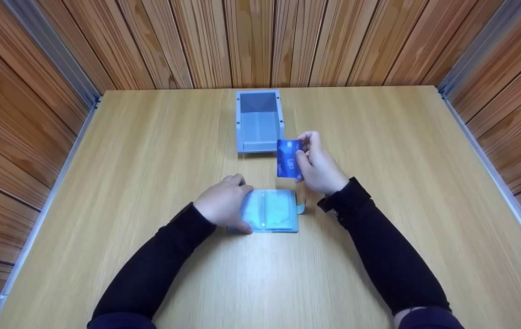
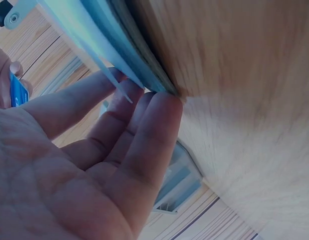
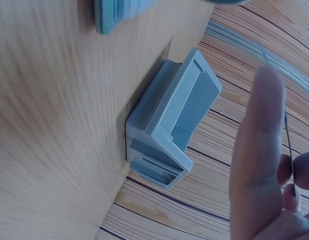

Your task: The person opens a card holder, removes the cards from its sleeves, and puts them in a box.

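A light-blue card holder (image 1: 280, 212) lies spread on the table, its clear sleeves facing up and its strap out to the right. My left hand (image 1: 224, 201) holds it by the left side, and in the left wrist view the fingertips meet the edges of the cover and a loose clear sleeve (image 2: 107, 72). Pinched by its right edge, a blue bank card (image 1: 288, 160) is raised above the table in my right hand (image 1: 322, 169). From the right wrist the card (image 3: 288, 140) appears edge-on as a thin line.
Behind the card holder stands an open-topped grey-blue bin (image 1: 259, 147), close to the raised card. The wooden table (image 1: 160, 137) is bordered by wood-panelled walls (image 1: 251, 41) at the back and sides.
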`<act>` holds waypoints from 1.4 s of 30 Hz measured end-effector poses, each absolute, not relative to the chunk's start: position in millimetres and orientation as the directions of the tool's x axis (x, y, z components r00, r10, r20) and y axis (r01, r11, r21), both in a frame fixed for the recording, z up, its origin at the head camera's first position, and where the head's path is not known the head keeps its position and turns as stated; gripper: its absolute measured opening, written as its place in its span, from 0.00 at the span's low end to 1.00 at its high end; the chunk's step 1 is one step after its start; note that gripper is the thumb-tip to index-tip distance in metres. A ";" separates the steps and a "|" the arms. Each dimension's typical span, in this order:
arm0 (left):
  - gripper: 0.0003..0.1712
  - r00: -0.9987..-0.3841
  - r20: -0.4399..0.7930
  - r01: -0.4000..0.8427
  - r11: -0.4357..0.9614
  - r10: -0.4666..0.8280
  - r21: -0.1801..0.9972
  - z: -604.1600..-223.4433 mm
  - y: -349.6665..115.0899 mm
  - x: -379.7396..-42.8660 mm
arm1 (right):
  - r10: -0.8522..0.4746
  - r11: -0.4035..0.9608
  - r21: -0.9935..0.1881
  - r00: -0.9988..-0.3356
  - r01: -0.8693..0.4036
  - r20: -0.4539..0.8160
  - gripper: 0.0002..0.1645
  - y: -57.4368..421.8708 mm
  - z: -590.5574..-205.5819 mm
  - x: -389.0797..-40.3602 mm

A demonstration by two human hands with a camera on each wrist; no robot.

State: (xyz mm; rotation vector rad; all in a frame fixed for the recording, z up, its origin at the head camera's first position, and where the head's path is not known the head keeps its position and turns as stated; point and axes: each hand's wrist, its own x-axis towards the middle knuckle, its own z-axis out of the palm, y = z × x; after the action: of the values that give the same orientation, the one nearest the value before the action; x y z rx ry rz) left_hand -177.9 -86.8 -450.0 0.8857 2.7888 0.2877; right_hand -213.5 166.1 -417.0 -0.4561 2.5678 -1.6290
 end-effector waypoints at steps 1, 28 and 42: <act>0.58 -0.802 -0.134 0.543 0.804 0.582 0.244 -450.1 -86.7 -177.8 | -0.276 0.394 -0.894 -0.955 -0.213 0.105 0.13 166.3 -416.9 -213.8; 0.58 -0.797 -0.118 0.559 0.797 0.592 0.229 -452.3 -85.9 -178.0 | -0.211 0.436 -0.839 -0.943 -0.325 0.256 0.35 166.2 -418.4 -213.1; 0.57 -0.804 -0.114 0.552 0.804 0.584 0.223 -453.5 -85.1 -177.5 | -0.136 0.458 -0.848 -0.964 -0.265 0.228 0.21 166.4 -404.6 -214.2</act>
State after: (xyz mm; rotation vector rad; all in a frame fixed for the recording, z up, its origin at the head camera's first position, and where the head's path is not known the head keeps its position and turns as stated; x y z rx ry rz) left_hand -177.5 -85.1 -453.5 0.8931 2.8133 0.2671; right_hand -214.2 166.4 -404.6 -0.3852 2.7892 -1.6608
